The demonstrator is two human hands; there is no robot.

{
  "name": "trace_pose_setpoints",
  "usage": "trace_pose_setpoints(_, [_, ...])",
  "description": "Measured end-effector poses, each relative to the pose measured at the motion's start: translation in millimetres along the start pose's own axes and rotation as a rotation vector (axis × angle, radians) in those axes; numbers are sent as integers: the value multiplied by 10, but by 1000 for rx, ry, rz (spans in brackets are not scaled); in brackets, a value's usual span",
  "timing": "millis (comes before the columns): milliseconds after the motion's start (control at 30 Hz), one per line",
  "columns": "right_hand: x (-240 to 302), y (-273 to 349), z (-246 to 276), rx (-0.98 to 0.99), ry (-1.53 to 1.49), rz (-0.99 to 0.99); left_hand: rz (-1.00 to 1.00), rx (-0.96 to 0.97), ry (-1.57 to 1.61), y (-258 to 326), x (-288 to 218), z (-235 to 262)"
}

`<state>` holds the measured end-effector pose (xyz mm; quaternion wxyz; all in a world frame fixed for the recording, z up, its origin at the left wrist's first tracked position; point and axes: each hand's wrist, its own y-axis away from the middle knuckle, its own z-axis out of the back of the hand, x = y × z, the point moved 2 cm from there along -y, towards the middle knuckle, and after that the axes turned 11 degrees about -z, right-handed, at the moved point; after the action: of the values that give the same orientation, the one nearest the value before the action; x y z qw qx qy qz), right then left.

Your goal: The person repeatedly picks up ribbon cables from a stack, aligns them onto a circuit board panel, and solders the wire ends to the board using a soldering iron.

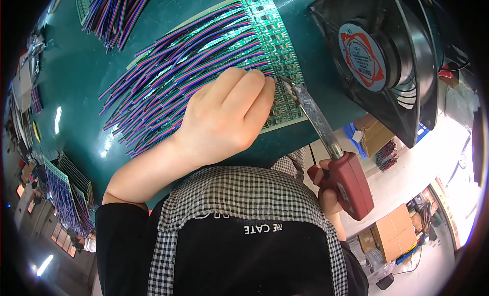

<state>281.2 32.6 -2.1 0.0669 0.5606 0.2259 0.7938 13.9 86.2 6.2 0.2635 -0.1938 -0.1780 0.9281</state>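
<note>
A green circuit board panel (277, 46) lies on the bench with rows of small parts. Multicoloured ribbon wires (188, 56) fan out from it to the left. My left hand (224, 112) rests over these wires, its fingers closed in a pinch at the panel's wire side. A bit of wire shows at the fingertips; the rest is hidden under the hand. In my right hand (330, 200) is a dark red soldering gun (351, 186), its handle gripped low at the bench's near edge. The gun's metal barrel slants up-left, and its tip is at the board, just right of my left fingertips.
A black fan (364, 56) stands at the right of the green bench (71, 92). Another wire bundle (114, 16) lies at the far left. Wired boards (66, 194) hang or stand by the left edge. Cardboard boxes (395, 232) sit on the floor at right.
</note>
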Motion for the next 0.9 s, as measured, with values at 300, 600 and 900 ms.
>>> trace_pose_setpoints(300, [-123, -14, 106, 112, 12, 28, 6, -16, -11, 6, -8, 0])
trace_pose_setpoints(600, [-493, 110, 179, -26, 301, 288, -46, -16, -81, 10, 25, -42])
trace_pose_setpoints(900, [-624, 192, 197, -49, 300, 164, -17, 81, -85, -2, -48, 5])
